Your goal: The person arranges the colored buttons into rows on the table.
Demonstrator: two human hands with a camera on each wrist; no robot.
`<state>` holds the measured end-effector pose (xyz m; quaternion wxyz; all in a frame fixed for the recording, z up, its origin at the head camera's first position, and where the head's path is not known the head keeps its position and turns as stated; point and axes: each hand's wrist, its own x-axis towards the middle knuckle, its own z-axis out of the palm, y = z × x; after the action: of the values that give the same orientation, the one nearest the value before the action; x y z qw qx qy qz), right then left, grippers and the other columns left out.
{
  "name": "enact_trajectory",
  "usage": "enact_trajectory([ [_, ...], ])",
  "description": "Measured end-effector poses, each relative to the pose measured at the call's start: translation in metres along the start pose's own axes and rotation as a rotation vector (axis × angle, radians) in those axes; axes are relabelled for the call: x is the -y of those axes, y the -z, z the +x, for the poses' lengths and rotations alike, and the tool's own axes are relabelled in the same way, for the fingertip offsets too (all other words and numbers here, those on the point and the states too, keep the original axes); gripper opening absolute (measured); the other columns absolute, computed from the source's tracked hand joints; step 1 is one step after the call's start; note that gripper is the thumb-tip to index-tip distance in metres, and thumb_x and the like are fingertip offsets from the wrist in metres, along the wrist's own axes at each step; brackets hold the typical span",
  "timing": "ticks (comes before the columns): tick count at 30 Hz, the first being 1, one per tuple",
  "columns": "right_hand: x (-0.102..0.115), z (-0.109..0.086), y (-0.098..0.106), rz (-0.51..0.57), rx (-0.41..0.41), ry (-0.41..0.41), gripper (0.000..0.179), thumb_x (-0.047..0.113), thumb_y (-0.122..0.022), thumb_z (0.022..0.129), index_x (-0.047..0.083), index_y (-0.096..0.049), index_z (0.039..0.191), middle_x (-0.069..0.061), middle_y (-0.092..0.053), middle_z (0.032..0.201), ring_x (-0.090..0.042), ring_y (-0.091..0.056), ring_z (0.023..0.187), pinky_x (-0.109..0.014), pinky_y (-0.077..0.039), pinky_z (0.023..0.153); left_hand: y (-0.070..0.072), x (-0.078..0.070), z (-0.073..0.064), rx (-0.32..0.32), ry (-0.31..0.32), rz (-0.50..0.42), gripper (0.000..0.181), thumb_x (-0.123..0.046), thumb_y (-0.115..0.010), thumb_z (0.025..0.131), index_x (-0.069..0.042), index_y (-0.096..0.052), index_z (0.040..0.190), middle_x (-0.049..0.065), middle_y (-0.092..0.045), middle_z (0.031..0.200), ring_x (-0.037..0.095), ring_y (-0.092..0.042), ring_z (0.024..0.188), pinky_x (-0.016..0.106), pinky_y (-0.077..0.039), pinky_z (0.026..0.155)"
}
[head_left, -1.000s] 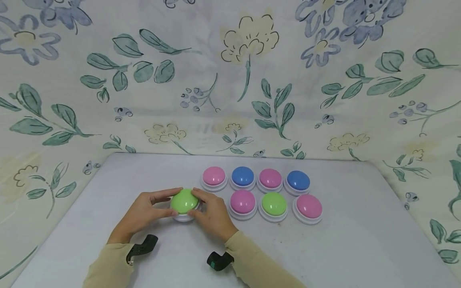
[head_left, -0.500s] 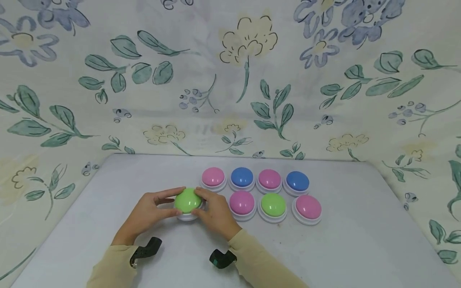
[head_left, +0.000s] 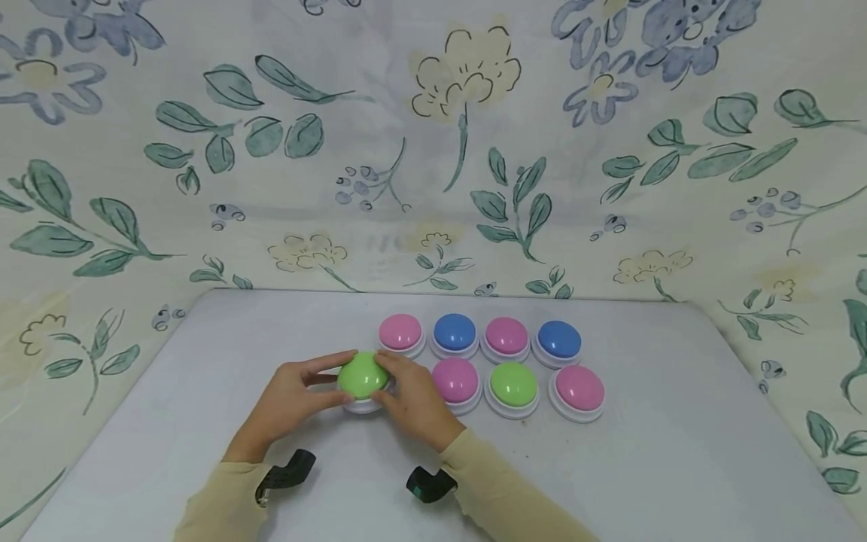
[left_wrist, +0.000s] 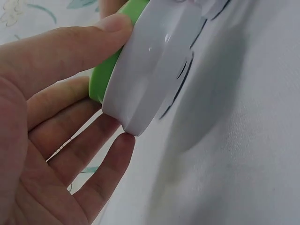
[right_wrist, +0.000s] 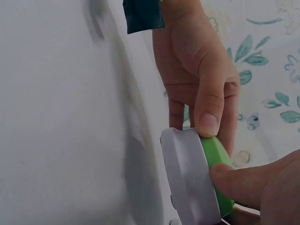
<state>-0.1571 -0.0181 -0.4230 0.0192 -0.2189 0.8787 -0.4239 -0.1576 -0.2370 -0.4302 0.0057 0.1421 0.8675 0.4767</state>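
Observation:
A green dome push button (head_left: 362, 376) with a round white base is held between both hands. My left hand (head_left: 287, 399) grips its left side, thumb at the near edge and fingers at the far side. From the right, my right hand (head_left: 421, 403) holds it the same way. In the left wrist view the white base (left_wrist: 150, 65) hangs tilted over the tabletop, its shadow apart from it. The right wrist view shows both thumbs on the green cap (right_wrist: 216, 152). Just right of my right hand sits a pink button (head_left: 454, 380), its base partly hidden by that hand.
Beside that pink button stand a second green button (head_left: 513, 384) and another pink one (head_left: 579, 388). Behind them runs a row of alternating pink (head_left: 400, 332) and blue (head_left: 454, 332) buttons. The white table (head_left: 677, 452) ends at a floral cloth (head_left: 379, 150).
Both hands have shifted a little to the right with the green button between them, closer to the pink button. The other buttons stay where they were.

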Motion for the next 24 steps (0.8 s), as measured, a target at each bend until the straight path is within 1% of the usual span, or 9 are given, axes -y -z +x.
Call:
enact_trajectory([
  [7, -0.001, -0.003, 0.003, -0.035, 0.037, 0.014, 0.057, 0.006, -0.068, 0.095, -0.003, -0.046, 0.147, -0.015, -0.045, 0.154, -0.027, -0.042, 0.142, -0.035, -0.038, 0.114, -0.007, 0.0, 0.002, -0.017, 0.028, 0.003, 0.059, -0.022, -0.086, 0.08, -0.015, -0.066, 0.135, 0.007, -0.063, 0.137, 0.034, -0.066, 0.113, 0.05, -0.055, 0.095],
  [12, -0.002, -0.006, 0.005, -0.043, 0.06, 0.009, 0.057, 0.005, -0.065, 0.097, -0.004, -0.043, 0.149, -0.016, -0.041, 0.156, -0.029, -0.04, 0.143, -0.037, -0.037, 0.115, -0.012, -0.001, 0.003, -0.026, 0.02, 0.008, 0.058, -0.019, -0.086, 0.08, -0.014, -0.066, 0.134, 0.008, -0.063, 0.137, 0.033, -0.067, 0.11, 0.047, -0.056, 0.093],
  [17, -0.004, -0.007, 0.007, -0.066, 0.066, 0.02, 0.056, 0.004, -0.063, 0.098, -0.005, -0.042, 0.149, -0.018, -0.041, 0.156, -0.031, -0.04, 0.143, -0.037, -0.037, 0.115, -0.017, -0.002, 0.004, -0.032, 0.012, 0.01, 0.058, -0.016, -0.086, 0.079, -0.012, -0.067, 0.134, 0.01, -0.063, 0.136, 0.033, -0.068, 0.109, 0.043, -0.058, 0.09],
  [24, -0.005, -0.008, 0.007, -0.077, 0.068, 0.002, 0.056, 0.002, -0.062, 0.098, -0.007, -0.041, 0.149, -0.02, -0.04, 0.155, -0.032, -0.04, 0.143, -0.038, -0.037, 0.114, -0.022, -0.002, 0.005, -0.031, 0.02, 0.03, 0.059, -0.017, -0.086, 0.078, -0.013, -0.067, 0.134, 0.009, -0.064, 0.135, 0.032, -0.069, 0.108, 0.043, -0.058, 0.09],
])
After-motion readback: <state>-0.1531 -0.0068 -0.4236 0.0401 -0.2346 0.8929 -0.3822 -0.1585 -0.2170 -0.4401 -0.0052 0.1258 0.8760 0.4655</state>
